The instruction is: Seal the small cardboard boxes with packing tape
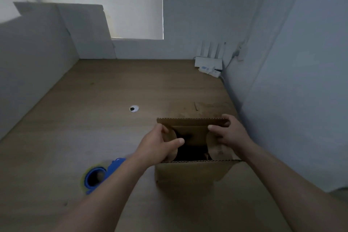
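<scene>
A small brown cardboard box stands on the wooden desk in front of me, its top open and dark inside. My left hand grips the box's left inner flap. My right hand grips the right inner flap, with fingers over the far flap's edge. The near and far long flaps stand up. A blue tape dispenser with a roll of clear tape lies on the desk left of the box, partly behind my left forearm.
A white router with antennas sits in the far right corner by a cable. A round cable grommet is set in the desk's middle. A flat piece of cardboard lies behind the box. White walls close in on the left, back and right.
</scene>
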